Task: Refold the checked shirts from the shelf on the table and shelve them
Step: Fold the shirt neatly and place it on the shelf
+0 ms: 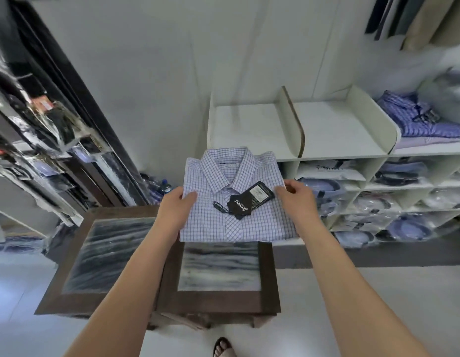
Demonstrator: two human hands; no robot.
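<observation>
— What's on the left?
— The left hand (176, 204) pinches the left edge of the folded checked shirt (259, 222), thumb on top, fingers underneath.
— Where is the shirt?
— Over the far edge of the bench (218, 300), collar away from the person, black tags (249, 199) on its front, just before the white shelf (337, 130).
— And the other side?
— The right hand (294, 199) grips the right edge likewise. Farther right, striped shirts (427, 119) lie on the shelf.

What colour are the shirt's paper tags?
Black with white print: paper tags on the folded blue-checked shirt; head view.
</observation>
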